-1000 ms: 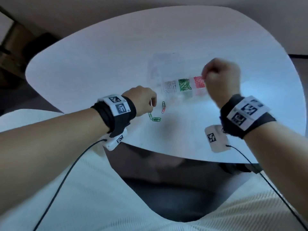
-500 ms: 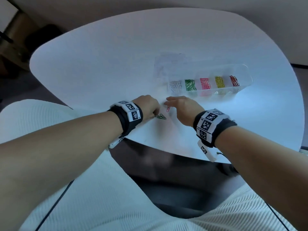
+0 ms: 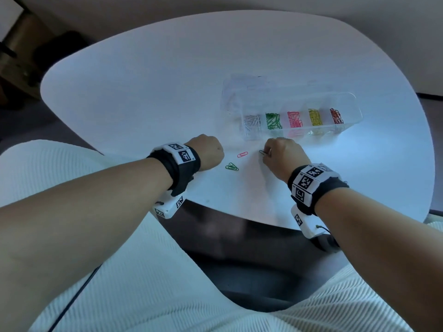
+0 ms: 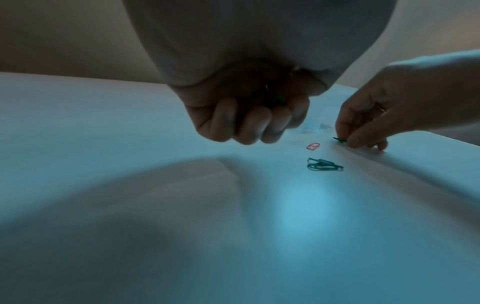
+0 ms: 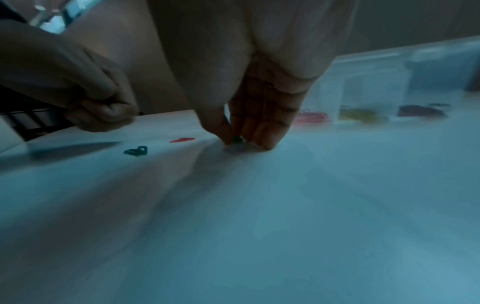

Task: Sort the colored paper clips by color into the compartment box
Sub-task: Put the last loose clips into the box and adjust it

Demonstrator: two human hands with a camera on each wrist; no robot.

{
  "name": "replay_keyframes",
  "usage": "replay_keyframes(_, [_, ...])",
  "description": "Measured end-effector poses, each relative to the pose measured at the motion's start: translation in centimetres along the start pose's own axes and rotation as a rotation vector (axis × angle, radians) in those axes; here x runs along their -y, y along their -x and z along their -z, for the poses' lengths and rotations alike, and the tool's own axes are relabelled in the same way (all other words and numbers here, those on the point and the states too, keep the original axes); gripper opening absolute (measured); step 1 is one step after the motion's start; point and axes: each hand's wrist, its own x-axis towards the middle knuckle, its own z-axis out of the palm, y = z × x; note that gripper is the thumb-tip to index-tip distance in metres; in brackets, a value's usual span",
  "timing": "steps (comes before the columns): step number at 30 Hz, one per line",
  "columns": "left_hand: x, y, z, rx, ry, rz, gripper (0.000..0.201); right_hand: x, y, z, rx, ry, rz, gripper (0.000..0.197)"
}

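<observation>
Near the table's (image 3: 143, 92) front edge, just short of the compartment box (image 3: 350, 101), my right hand (image 3: 285, 156) pinches a green clip (image 3: 262, 152) between thumb and fingertips, low against the surface. Pinched at one end, I judge, because a flat wire clip gives no other purchase. Just to its left a pink clip (image 3: 242, 154) lies loose; nearer me, two more green clips (image 3: 231, 167) lie overlapped. My left hand (image 3: 208, 152) hangs beside them with fingers curled in; the left wrist view shows something green (image 4: 278, 100) inside the fist, probably clips collected for one trip. Box sits close behind, open-topped, compartments running silver, green, pink, yellow, red from left to right. Green section (image 3: 273, 121) lies almost straight ahead of my right hand, a short carry. Few clips left on the table; sorting looks nearly finished.
</observation>
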Motion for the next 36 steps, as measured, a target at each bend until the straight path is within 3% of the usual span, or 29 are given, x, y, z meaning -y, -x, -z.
replay_keyframes(4, [-0.1, 0.1, 0.1, 0.029, 0.042, 0.027, 0.031, -0.9, 1.4, -0.3, -0.012, -0.115, -0.177, 0.017])
replay_keyframes(7, [0.2, -0.3, -0.4, 0.009, 0.063, -0.011, 0.027, -1.3, 2.1, -0.2, -0.075, -0.508, -0.308, 0.011])
replay_keyframes(10, [0.0, 0.1, -0.5, -0.045, -0.054, -0.061, 0.012, -0.7, 3.0, -0.3, -0.059, -0.982, -0.370, 0.002])
replay_keyframes(13, [0.0, 0.4, -0.6, -0.047, -0.179, -0.105, 0.021, 0.6, 3.4, -0.6, 0.027, -1.330, -0.391, 0.019])
replay_keyframes(19, [-0.4, 0.4, -0.7, -0.086, -0.285, -0.147, 0.026, 3.0, 3.1, 0.2, 0.292, -1.636, -0.505, 0.025])
replay_keyframes(21, [-0.5, 0.3, -0.8, -0.091, -0.298, -0.162, 0.024, 3.8, 2.6, 0.6, 0.325, -1.586, -0.496, 0.026])
replay_keyframes(22, [-0.6, 0.3, -0.8, -0.094, -0.303, -0.167, 0.023, 4.2, 2.3, 0.7, 0.301, -1.438, -0.459, 0.029])
replay_keyframes(25, [-0.8, 0.2, -0.9, -0.095, -0.331, -0.177, 0.020, 5.2, 1.8, 0.1, 0.140, -0.622, -0.218, 0.020])
replay_keyframes(27, [-1.1, 0.2, -1.0, -0.090, -0.357, -0.172, 0.021, 5.7, 1.9, -0.5, 0.117, -0.328, -0.100, 0.012])
replay_keyframes(31, [-1.1, 0.2, -1.1, -0.078, -0.339, -0.156, 0.021, 6.1, 1.6, -1.6, 0.139, -0.066, -0.079, 0.019])
replay_keyframes(36, [-0.7, 0.1, -0.8, -0.112, -0.263, -0.137, 0.023, 6.2, 1.3, -1.4, 0.149, -0.088, -0.138, 0.016])
